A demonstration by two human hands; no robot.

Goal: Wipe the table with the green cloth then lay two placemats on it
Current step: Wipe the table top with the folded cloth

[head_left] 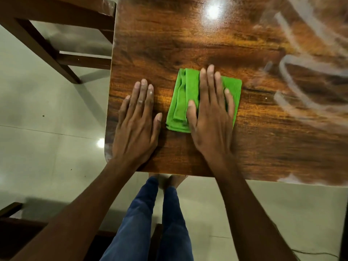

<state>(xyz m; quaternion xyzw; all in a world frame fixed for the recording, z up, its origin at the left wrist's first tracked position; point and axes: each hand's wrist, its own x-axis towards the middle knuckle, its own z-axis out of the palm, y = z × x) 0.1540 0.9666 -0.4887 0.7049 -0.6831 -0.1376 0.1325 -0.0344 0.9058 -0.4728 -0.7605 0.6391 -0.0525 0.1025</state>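
A folded green cloth (pixel 182 102) lies on the glossy wooden table (pixel 188 34), near its front left corner. My right hand (pixel 211 119) presses flat on the cloth with straight fingers and covers its right half. My left hand (pixel 136 123) rests flat on the bare tabletop just left of the cloth, by the table's left edge. No placemats are in view.
A wooden chair (pixel 47 38) stands off the table's left side at the back. Another dark chair (pixel 11 219) shows at the bottom left. Pale streaks (pixel 293 76) mark the table's right part. My legs and feet stand at the front edge on a pale tiled floor.
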